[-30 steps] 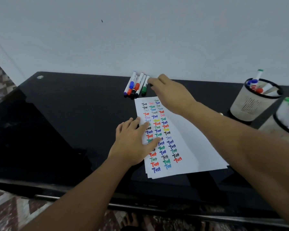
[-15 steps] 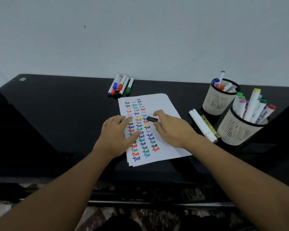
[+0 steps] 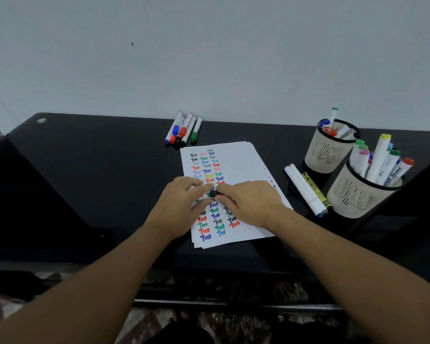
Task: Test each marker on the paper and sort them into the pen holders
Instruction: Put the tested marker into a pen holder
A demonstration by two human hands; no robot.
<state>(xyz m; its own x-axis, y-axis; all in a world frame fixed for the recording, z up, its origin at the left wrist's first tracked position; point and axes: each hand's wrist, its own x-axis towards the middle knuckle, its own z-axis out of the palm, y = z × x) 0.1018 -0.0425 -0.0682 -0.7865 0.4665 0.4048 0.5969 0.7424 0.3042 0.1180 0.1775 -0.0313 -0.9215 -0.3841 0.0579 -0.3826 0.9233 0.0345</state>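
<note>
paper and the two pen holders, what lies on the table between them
In the head view, two white markers and a yellow-green marker lie side by side between the paper and the pen holders.

Free room and obstacles on the black table (image 3: 85, 170). The left half lies open. At the far edge, a cluster of markers (image 3: 183, 130) sits just beyond the paper (image 3: 243, 165). To the right, three loose markers (image 3: 305, 189) lie between the paper and two pen holders: the near holder (image 3: 358, 194) and the far holder (image 3: 328, 150), both crowded with upright markers.
</note>
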